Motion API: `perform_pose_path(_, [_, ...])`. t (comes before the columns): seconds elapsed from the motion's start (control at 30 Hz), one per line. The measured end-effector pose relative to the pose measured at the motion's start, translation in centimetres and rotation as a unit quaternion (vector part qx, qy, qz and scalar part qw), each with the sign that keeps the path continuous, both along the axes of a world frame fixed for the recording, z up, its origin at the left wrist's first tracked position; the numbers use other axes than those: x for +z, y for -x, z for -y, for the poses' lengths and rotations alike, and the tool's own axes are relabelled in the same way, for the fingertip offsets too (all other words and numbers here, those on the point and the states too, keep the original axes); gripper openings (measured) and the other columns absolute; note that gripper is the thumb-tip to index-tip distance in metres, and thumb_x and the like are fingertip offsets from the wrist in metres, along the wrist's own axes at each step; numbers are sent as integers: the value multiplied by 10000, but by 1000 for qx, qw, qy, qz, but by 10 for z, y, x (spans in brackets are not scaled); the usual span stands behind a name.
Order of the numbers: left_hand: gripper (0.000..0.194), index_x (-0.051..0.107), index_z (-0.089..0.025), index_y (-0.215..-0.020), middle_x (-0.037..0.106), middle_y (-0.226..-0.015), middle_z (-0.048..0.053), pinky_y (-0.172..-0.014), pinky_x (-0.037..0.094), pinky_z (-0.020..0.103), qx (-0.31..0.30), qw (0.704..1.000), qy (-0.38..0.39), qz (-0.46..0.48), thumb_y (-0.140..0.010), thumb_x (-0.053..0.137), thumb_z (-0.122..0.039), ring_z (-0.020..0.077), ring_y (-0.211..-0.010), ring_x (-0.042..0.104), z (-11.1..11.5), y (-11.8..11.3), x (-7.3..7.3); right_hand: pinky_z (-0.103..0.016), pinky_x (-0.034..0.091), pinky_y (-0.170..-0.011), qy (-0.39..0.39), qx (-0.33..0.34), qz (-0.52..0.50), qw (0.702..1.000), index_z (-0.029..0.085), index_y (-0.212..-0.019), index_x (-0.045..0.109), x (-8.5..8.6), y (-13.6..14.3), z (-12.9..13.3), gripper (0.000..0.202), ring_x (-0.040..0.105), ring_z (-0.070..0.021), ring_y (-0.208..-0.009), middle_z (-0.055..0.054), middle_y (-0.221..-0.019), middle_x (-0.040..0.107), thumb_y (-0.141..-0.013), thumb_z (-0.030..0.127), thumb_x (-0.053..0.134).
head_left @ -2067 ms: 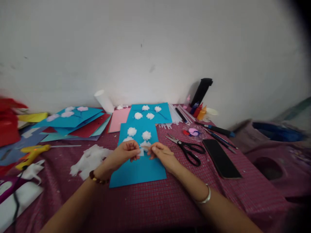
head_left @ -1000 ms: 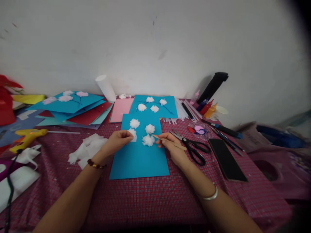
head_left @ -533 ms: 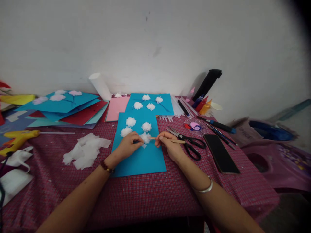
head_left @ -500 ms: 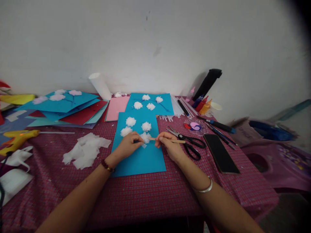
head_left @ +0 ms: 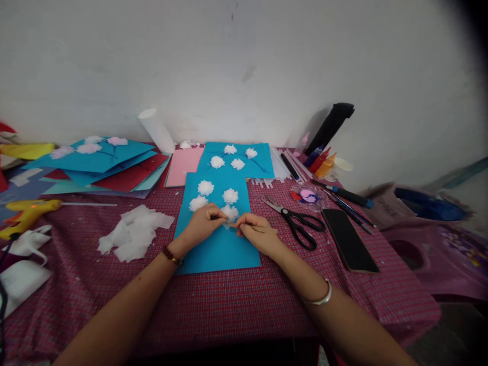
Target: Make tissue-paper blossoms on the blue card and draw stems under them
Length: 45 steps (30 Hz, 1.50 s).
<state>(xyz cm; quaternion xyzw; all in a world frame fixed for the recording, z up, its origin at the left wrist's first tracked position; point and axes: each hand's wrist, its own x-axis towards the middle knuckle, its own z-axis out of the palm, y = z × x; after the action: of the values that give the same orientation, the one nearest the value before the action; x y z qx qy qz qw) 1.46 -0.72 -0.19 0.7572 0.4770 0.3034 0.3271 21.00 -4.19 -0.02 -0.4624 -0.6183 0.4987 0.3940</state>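
Note:
A blue sheet of paper (head_left: 219, 254) lies in front of me with several white tissue-paper puffs on it. My right hand (head_left: 259, 234) is closed round a thin wooden stick (head_left: 232, 224), its tip pointing left at the sheet's middle. There, a small thin piece of tissue shows just below the nearest white puff (head_left: 229, 212). My left hand (head_left: 204, 223) rests at the sheet's left side, thumb and fingers pinched beside that puff; what they hold, if anything, is hidden.
Black-handled scissors (head_left: 299, 221) and a phone (head_left: 348, 241) lie to the right. Left are torn white tissue (head_left: 133, 231), a yellow glue gun (head_left: 28, 213) and stacked coloured paper (head_left: 114, 173). Behind lies another blue sheet (head_left: 236, 175) with white puffs; paint bottles (head_left: 324, 165) stand back right.
My right hand has moved slightly left and down with the stick, closer to my left hand. The left hand has stayed nearly in place. The view has shifted slightly.

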Motion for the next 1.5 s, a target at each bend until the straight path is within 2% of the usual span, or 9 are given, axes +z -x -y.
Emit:
perform_pose_path(0.13, [101, 687, -193, -776, 607, -740, 11, -691, 443, 288, 14, 1000, 18, 13, -747, 591, -206, 156, -735, 569, 1, -1, 0, -224, 398, -549, -17, 8, 39, 999, 206, -747, 632, -4, 1, 2, 174, 539, -125, -587, 26, -646, 620, -763, 148, 468])
perform_pose_path(0.3, [324, 572, -165, -1064, 554, -738, -19, -619, 428, 259, 46, 989, 71, 118, -749, 591, -240, 129, -668, 545, 0, 3, -1, -216, 357, -530, -52, 10, 79, 995, 219, -773, 628, -7, 0, 4, 176, 509, -117, -566, 40, -651, 593, -776, 136, 473])
perform_pose_path(0.5, [227, 564, -169, -972, 560, -756, -11, -654, 427, 262, 73, 981, 72, 162, -760, 582, -249, 135, -712, 556, 0, 7, -3, -221, 371, -591, -113, 29, 139, 983, 223, -817, 618, -5, 0, 6, 193, 530, -129, -619, 37, -683, 587, -804, 119, 455])
perform_pose_path(0.87, [169, 583, -165, -928, 587, -752, -3, -665, 430, 266, 69, 988, 58, 122, -777, 560, -237, 146, -718, 570, 5, 6, -3, -240, 398, -664, -170, 42, 186, 967, 206, -845, 607, -7, 3, 7, 185, 566, -144, -682, 7, -743, 605, -816, 127, 442])
perform_pose_path(0.93, [148, 589, -168, -913, 602, -764, 1, -675, 434, 270, 59, 992, 46, 99, -787, 540, -228, 153, -731, 576, 6, 5, -2, -241, 407, -652, -149, 29, 151, 977, 208, -834, 615, -6, 3, 8, 182, 566, -142, -668, 9, -731, 612, -809, 143, 446])
perform_pose_path(1.03, [152, 600, -174, -906, 619, -787, 7, -709, 437, 279, 50, 996, 33, 66, -821, 484, -222, 163, -764, 585, 6, 5, 0, -237, 412, -576, -53, -32, 50, 997, 203, -752, 605, -4, 1, 5, 165, 550, -139, -593, 15, -648, 612, -764, 157, 447])
perform_pose_path(1.2, [201, 598, -172, -939, 609, -772, 1, -714, 428, 277, 55, 996, 42, 55, -848, 429, -229, 159, -741, 575, 6, 6, 2, -221, 374, -480, 48, -70, -83, 993, 196, -629, 564, 0, -4, -2, 134, 496, -121, -491, 28, -520, 561, -677, 163, 444])
perform_pose_path(1.33, [202, 605, -175, -910, 544, -701, -20, -615, 394, 255, 66, 995, 52, 62, -849, 434, -263, 143, -642, 508, 7, 4, 5, -221, 378, -490, 43, -47, -67, 996, 194, -623, 571, 1, -3, -2, 143, 495, -115, -494, 28, -526, 570, -678, 158, 444])
perform_pose_path(1.5, [274, 486, -190, -662, 449, -600, -36, -575, 342, 256, 91, 994, 28, 55, -874, 421, -349, 131, -578, 437, 8, 2, 8, -226, 384, -513, 25, -42, -6, 999, 199, -669, 578, 2, 1, 1, 148, 500, -119, -516, 34, -559, 576, -710, 162, 441])
